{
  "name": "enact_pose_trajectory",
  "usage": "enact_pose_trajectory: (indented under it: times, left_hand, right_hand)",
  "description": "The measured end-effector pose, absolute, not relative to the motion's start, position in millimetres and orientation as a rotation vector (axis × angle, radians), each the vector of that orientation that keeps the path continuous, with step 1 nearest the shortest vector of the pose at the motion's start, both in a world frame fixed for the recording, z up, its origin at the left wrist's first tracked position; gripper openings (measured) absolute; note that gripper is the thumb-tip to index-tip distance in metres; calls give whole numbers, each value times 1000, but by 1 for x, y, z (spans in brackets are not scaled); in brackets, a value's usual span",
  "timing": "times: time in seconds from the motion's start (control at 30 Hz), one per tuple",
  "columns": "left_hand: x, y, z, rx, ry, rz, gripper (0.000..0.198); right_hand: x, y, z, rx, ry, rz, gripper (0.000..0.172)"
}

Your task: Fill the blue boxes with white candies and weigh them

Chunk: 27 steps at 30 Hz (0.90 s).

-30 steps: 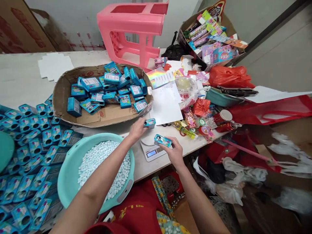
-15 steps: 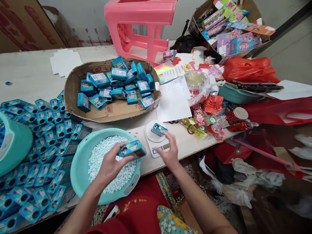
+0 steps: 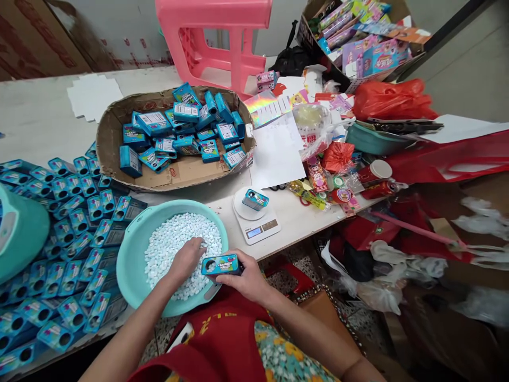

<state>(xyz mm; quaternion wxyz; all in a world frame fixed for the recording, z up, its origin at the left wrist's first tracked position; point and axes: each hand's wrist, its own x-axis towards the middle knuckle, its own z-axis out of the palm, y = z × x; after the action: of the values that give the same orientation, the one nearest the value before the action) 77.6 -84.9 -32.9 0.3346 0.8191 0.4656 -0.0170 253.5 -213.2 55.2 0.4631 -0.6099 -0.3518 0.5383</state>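
My left hand [image 3: 186, 261] is down among small pale-blue candies [image 3: 167, 244] in a turquoise basin [image 3: 133, 276]; its fingers are together and curled into them, the tips partly hidden. Over the basin's right rim, my right hand [image 3: 248, 276] grips a small blue candy box [image 3: 220, 265] labelled "Caramelo Macizo", with a round hole in its top. Another such box [image 3: 255, 199] rests on the round plate of a white kitchen scale [image 3: 262, 229], just beyond the right hand. The scale's display is lit, but I cannot read it.
Rows of open blue boxes [image 3: 79, 220] stand at left beside a second turquoise tub [image 3: 24, 233]. A cardboard tray [image 3: 159, 180] of blue boxes lies behind the basin. A pink stool [image 3: 217, 16], papers [image 3: 276, 159] and mixed packaging [image 3: 318, 178] occupy the back and right.
The blue box has passed from my left hand to my right. My left hand has dropped into the candies. My right hand has left the scale, where the other box stays.
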Motion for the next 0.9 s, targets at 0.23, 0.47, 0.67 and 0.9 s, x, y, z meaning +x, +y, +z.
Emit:
enact_pose_trajectory:
  times: [0.23, 0.47, 0.67, 0.9]
  left_hand:
    - [45, -74, -7, 1180, 1250, 303, 30]
    - [55, -64, -8, 605, 1166, 443, 29]
    - [91, -50, 15, 977, 1145, 213, 23]
    - [220, -5, 60, 1696, 840, 148, 10]
  right_hand:
    - [255, -221, 58, -1505, -796, 1270, 40]
    - [259, -223, 58, -1493, -754, 1282, 41]
    - [274, -225, 58, -1480, -691, 1271, 38]
    - [307, -233, 54, -1562, -590, 1151, 38]
